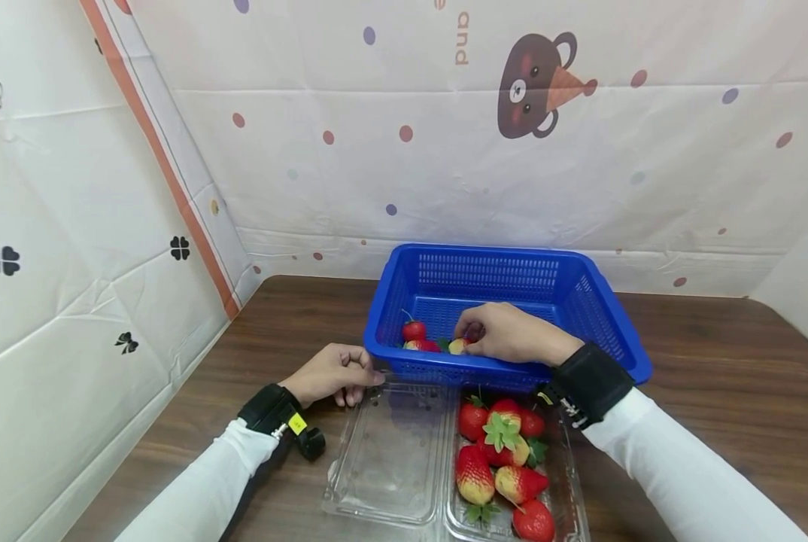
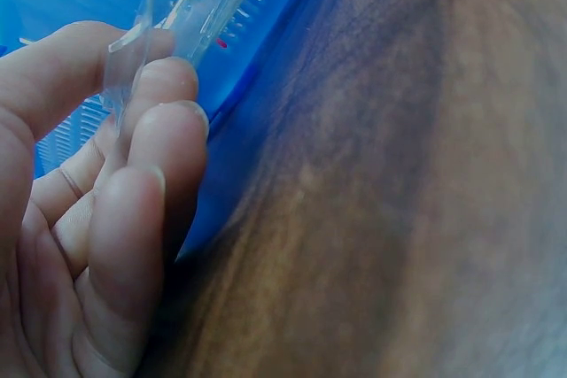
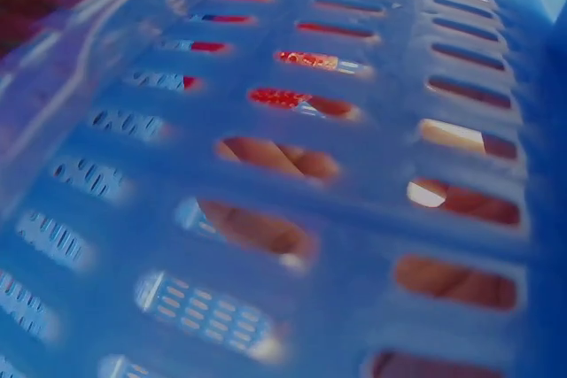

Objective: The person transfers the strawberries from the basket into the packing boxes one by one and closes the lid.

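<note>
My left hand (image 1: 336, 374) pinches the far corner of the clear plastic clamshell's lid (image 1: 397, 459). In the left wrist view, thumb and fingers (image 2: 133, 236) grip the thin clear edge beside the blue basket. My right hand (image 1: 512, 333) reaches over the near wall into the blue basket (image 1: 485, 361), its fingers curled on a red and yellow strawberry (image 1: 458, 345). Through the basket's slots, the right wrist view shows parts of those fingers (image 3: 275, 158) and some red fruit. Several strawberries (image 1: 475, 474) lie in the clamshell's right half, below the right wrist.
More strawberries (image 1: 414, 330) sit in the basket's near left part. The brown wooden table (image 1: 296, 316) extends to both sides. Behind it hangs a white printed cloth (image 1: 404, 173), with another patterned sheet on the left.
</note>
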Demonstrator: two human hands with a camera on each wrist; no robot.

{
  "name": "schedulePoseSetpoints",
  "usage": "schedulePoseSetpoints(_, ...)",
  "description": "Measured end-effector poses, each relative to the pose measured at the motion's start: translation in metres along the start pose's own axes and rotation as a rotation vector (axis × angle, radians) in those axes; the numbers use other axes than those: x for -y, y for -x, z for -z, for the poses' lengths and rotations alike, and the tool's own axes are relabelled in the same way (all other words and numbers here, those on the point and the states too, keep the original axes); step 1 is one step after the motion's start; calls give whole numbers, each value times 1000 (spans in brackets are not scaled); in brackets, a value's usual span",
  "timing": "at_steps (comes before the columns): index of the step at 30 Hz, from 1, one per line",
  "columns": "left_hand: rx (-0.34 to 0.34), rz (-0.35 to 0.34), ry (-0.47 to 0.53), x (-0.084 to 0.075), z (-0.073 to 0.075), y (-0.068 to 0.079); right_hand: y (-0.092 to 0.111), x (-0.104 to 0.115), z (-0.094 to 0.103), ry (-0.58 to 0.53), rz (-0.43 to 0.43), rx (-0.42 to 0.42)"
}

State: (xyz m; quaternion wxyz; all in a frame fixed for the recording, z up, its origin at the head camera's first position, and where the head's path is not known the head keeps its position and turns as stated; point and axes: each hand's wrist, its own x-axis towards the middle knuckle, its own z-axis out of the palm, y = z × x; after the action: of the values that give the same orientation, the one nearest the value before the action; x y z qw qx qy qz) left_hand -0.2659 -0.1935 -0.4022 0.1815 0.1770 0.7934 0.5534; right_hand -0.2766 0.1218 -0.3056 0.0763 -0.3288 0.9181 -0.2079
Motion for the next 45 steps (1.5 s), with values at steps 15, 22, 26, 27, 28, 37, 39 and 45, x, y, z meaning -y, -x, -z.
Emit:
schedulePoseSetpoints(15,10,1,17,3,1,1,10,-2,-3,-59,-4,-113)
schedulePoseSetpoints(22,7,-3,19,4,2,1,15,-2,-4,-89,-35,-164)
schedulePoseSetpoints(26,8,-2,23,4,2,1,17,-2,-5,-105,-39,-181)
schedulePoseSetpoints(27,10,-1,24,4,2,1,17,-2,-5,-108,-40,-184)
schedulePoseSetpoints(28,11,1,26,4,2,1,18,-3,-6,-112,-42,-186)
schedulePoseSetpoints(37,8,-5,23,1,2,1,22,-5,-5,-126,-50,-217)
schedulePoseSetpoints(39,7,-6,17,1,2,1,23,-5,-5,-123,-47,-219)
schedulePoseSetpoints(45,4,-8,6,1,2,-2,28,-3,-4,-110,-40,-239)
